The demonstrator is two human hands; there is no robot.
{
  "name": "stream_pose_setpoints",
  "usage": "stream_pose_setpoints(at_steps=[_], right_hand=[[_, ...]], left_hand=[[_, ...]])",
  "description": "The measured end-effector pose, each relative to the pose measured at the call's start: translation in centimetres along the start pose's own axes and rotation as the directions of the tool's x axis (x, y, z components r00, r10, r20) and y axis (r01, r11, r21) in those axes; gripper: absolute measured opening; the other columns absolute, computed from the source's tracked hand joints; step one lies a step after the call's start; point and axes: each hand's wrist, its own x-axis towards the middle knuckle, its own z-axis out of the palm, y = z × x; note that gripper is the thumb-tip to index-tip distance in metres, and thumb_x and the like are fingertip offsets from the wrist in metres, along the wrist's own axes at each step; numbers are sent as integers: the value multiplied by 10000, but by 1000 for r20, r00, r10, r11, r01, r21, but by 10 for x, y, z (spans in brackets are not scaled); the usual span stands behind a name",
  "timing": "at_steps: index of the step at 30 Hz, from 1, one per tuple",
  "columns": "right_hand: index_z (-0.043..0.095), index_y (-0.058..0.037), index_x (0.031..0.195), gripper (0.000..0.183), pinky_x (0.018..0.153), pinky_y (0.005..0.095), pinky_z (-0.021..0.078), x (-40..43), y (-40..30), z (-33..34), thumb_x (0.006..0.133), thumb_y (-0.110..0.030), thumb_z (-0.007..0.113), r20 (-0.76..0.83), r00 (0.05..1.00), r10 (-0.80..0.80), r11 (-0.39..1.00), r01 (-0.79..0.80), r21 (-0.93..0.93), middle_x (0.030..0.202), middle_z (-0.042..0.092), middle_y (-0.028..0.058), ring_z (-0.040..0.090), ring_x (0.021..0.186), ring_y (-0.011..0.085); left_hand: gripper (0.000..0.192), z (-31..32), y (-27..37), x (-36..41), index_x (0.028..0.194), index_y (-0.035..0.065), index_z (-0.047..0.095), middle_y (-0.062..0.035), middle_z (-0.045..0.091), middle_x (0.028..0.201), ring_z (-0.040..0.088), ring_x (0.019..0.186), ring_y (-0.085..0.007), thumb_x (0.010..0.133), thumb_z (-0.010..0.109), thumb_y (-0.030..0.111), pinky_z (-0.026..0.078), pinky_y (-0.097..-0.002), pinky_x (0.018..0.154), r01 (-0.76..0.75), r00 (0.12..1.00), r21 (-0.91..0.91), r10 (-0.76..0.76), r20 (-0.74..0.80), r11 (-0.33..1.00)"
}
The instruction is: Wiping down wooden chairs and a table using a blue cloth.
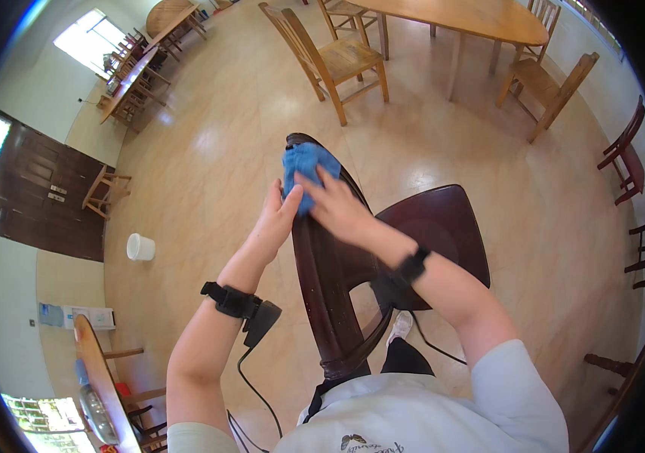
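A dark reddish-brown wooden chair stands right before me, its backrest nearest and its seat beyond to the right. Over the far end of the backrest's top rail lies a blue cloth. My left hand grips the cloth along its left side, thumb up, with some fingers hidden. From the right, my right hand presses on the cloth with fingers partly spread; it is slightly blurred. Both wrists wear black straps with devices.
A light wooden chair and a large wooden table stand ahead. A white bucket is on the floor at left, near a dark double door. Cables hang by my arms. A dark red chair stands at right.
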Motion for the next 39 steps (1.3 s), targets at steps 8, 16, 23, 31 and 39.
stream_pose_setpoints(at_steps=[8,16,23,31,39], right_hand=[[432,-84,1333,490,968,441,371,-96,-28,5,865,-172,549,91,996,-8,973,-14,228,1277,429,205,443,1098,382],[427,-68,1354,531,943,377,361,-205,-103,-59,831,-75,516,450,889,-89,879,-142,455,1106,424,156,425,1033,314],[496,-114,1229,537,962,418,371,-231,-57,9,698,-39,515,475,869,140,854,-349,386,1115,461,162,436,1084,370],[567,-45,1147,393,971,445,389,-327,101,134,761,-113,541,560,547,622,684,-728,-47,1222,480,244,459,1122,416],[546,-21,1128,348,878,351,441,-145,13,97,800,-137,565,49,873,485,761,-449,468,1126,481,163,516,1034,288]], left_hand=[[897,16,-24,-2,1386,-111,170,-329,305,1386,330,1294,-410,847,595,465,301,-406,1058,-159,965,433,233,-123,887],[768,7,-35,-4,1402,-9,189,-285,539,1184,557,1079,-390,816,635,210,447,-403,912,-244,944,431,314,-100,869],[662,-30,-47,-9,1376,-30,257,-190,464,1283,473,1171,-272,833,613,98,372,-347,993,-263,946,335,310,-93,905],[655,-56,-69,-16,1383,-24,239,-182,424,1306,452,1178,-260,841,591,86,358,-347,1002,-154,961,388,229,-153,909],[646,-62,-83,-18,1382,-8,240,-154,416,1303,452,1165,-230,836,578,60,358,-335,998,-163,966,302,214,-144,939]])
